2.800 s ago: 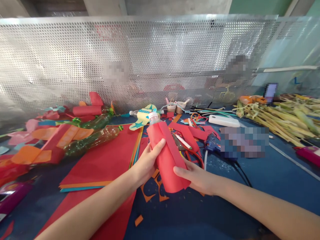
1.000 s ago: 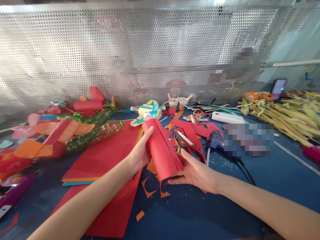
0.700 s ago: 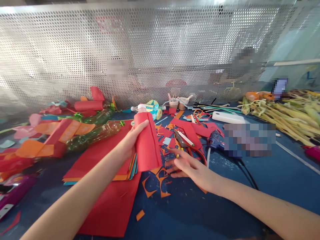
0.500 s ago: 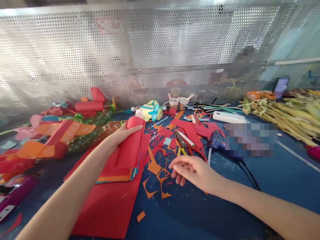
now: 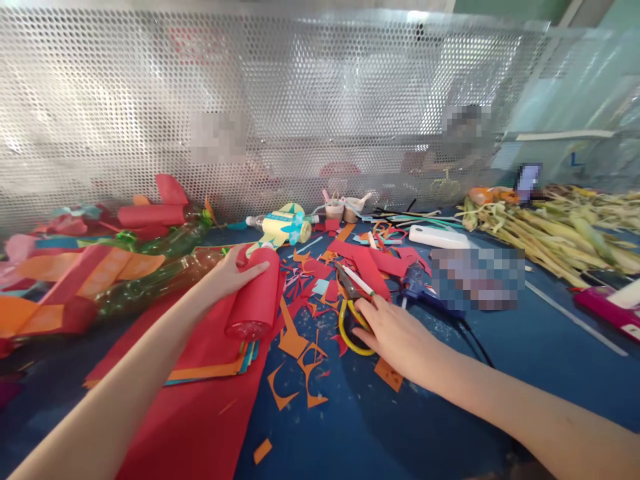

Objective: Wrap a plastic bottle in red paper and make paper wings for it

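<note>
Across the back of our blue tabletop [image 5: 340, 433] runs a silvery perforated metal screen [image 5: 300, 100], and red marks [image 5: 195, 45] behind its upper left are too blurred for us to read. Toward the far right we make out a blue shape [image 5: 576, 159] like a letter L. Our left hand [image 5: 235, 272] is curled around a bottle wrapped in red paper [image 5: 254, 290], thumb across its front, its clear base facing us. We see it tilted over the right edge of a stack of red, orange and teal paper sheets [image 5: 185, 333]; we cannot tell whether the two touch. Our right hand [image 5: 387, 327] has its fingers bent at the yellow loop handles of dark-bladed scissors [image 5: 349, 291]; we cannot tell whether it grips them. Beside the blades lies a slim white marker with a green end [image 5: 357, 280], and to its right a blue glue gun [image 5: 416, 287]. Between our hands, cut orange paper scraps [image 5: 294, 341] are scattered. Farther back we have a yellow-and-teal paper-winged bottle [image 5: 285, 228] and two small cups [image 5: 334, 211].
</note>
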The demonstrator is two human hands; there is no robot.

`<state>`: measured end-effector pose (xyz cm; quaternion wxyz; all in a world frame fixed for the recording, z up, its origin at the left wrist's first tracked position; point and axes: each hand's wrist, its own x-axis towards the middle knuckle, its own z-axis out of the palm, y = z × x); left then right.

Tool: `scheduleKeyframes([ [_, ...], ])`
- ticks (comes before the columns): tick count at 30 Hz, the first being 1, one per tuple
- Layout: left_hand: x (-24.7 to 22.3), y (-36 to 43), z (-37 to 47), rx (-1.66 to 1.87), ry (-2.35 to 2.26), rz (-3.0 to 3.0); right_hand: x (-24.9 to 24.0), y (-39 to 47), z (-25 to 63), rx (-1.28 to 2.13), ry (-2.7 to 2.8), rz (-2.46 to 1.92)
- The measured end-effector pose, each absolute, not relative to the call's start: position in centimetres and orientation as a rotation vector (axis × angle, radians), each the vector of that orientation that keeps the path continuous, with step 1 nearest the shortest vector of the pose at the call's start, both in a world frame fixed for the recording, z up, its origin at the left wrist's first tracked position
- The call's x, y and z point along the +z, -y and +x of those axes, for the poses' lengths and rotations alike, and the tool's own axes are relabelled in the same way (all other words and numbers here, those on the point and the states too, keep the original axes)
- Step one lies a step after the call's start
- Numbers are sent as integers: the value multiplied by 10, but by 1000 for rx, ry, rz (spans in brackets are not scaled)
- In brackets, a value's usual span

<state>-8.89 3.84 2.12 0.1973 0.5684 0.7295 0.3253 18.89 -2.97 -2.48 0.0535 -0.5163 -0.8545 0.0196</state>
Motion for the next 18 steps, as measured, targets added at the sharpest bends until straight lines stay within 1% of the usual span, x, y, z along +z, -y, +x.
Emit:
scheduleKeyframes([
  [6, 28, -29, -84, 948, -2053, 1900, -16, 32, 192, 295, 2491, -1518],
  [8, 33, -19, -73, 995, -2011, 2032, -7, 34, 194, 442, 2437, -1470],
  [10, 35, -8, -58, 976, -1887, 2204, 2, 35, 197, 633, 2355, -1398],
  [12, 32, 3, -44, 883, -1692, 2374, 11, 33, 201, 771, 2260, -1330],
  [13, 29, 8, -38, 807, -1588, 2462, 15, 31, 204, 789, 2224, -1321],
  [15, 21, 18, -31, 547, -1417, 2725, 22, 22, 210, 748, 2188, -1362],
  [17, 13, 24, -32, 348, -1398, 2858, 29, 8, 218, 620, 2237, -1476],
  [18, 9, 26, -36, 289, -1413, 2897, 31, -1, 222, 498, 2293, -1528],
])
